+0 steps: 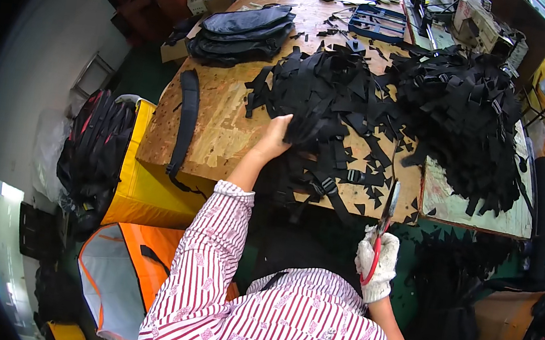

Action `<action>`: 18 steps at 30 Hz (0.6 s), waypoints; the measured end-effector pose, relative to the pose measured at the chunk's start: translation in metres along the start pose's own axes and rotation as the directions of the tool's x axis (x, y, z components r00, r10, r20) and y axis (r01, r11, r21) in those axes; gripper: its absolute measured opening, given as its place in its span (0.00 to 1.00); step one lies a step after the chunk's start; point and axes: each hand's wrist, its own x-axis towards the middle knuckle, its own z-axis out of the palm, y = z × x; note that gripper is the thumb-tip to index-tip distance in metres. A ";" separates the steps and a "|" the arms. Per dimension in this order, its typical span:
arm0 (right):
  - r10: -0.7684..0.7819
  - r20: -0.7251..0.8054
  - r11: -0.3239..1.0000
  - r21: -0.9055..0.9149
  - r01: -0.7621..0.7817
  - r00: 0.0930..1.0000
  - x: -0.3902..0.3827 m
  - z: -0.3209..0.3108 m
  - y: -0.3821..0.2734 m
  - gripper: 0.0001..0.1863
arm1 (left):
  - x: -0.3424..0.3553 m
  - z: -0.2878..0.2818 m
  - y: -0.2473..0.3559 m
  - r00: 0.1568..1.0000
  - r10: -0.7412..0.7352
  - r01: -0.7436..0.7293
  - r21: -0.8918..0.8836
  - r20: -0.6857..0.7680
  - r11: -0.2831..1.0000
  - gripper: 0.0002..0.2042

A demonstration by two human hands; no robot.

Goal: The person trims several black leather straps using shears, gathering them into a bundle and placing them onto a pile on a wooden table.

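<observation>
My bare left hand (276, 137) is closed on black fabric straps (306, 121) at the near left side of a tangled pile of black webbing (336, 83) on the wooden table. My right hand (377, 266), in a white knitted glove, grips red-handled scissors (378, 246) just off the table's front edge. Their blades point up and away from me. A black strap with buckles (328, 184) lies between my hands, close to the edge. Small black offcuts (380, 157) are scattered about it.
A larger heap of black strap pieces (470, 112) covers the table's right side. Stacked black panels (241, 32) and a padded shoulder strap (185, 120) lie to the left. A blue tray (378, 24) sits farther back. Yellow (149, 186) and orange (154, 250) bags stand left below the table.
</observation>
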 end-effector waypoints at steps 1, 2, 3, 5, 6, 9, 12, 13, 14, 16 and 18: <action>0.085 0.036 0.996 -0.001 -0.085 0.996 0.000 -0.001 -0.005 0.16 | -0.008 0.000 -0.010 0.993 0.025 -0.036 -0.095 -0.116 0.995 0.19; 0.169 0.074 0.986 -0.005 -0.169 0.983 -0.001 -0.001 -0.009 0.19 | -0.014 0.000 -0.019 0.992 0.020 -0.031 -0.089 -0.123 0.996 0.19; 0.169 0.071 0.986 -0.005 -0.169 0.983 0.000 0.000 -0.010 0.19 | -0.015 0.001 -0.016 0.983 -0.166 0.105 -0.486 -0.083 0.868 0.18; 0.185 0.059 0.981 0.040 -0.188 0.981 0.002 0.004 -0.012 0.20 | -0.017 0.001 -0.008 0.948 -0.316 0.212 -0.791 0.025 0.574 0.16; 0.187 0.047 0.981 0.041 -0.189 0.981 0.003 0.004 -0.010 0.20 | -0.014 0.002 0.007 0.942 -0.332 0.212 -0.857 0.050 0.471 0.16; 0.007 0.095 0.995 0.094 -0.016 0.995 0.009 0.011 -0.006 0.22 | -0.020 0.001 0.030 0.934 -0.342 0.215 -0.928 0.105 0.303 0.17; -0.153 0.083 0.987 0.061 0.148 0.985 0.026 0.032 -0.023 0.22 | -0.034 0.003 0.034 0.953 -0.273 0.200 -0.949 0.131 0.242 0.19; -0.192 0.070 0.980 0.074 0.187 0.979 0.037 0.041 -0.025 0.21 | -0.035 0.006 0.035 0.972 -0.201 0.171 -0.956 0.124 0.238 0.20; -0.133 0.087 0.982 0.148 0.119 0.987 0.043 0.046 -0.033 0.21 | -0.035 0.010 0.035 0.972 -0.196 0.174 -0.958 0.129 0.229 0.20; -0.078 0.105 0.974 0.220 0.053 0.991 0.061 0.062 -0.045 0.21 | -0.036 0.015 0.035 0.984 -0.150 0.141 -0.947 0.100 0.289 0.22; -0.215 0.059 0.943 0.272 0.192 0.975 0.084 0.083 -0.029 0.22 | -0.035 0.021 0.035 0.985 -0.137 0.143 -0.943 0.106 0.299 0.22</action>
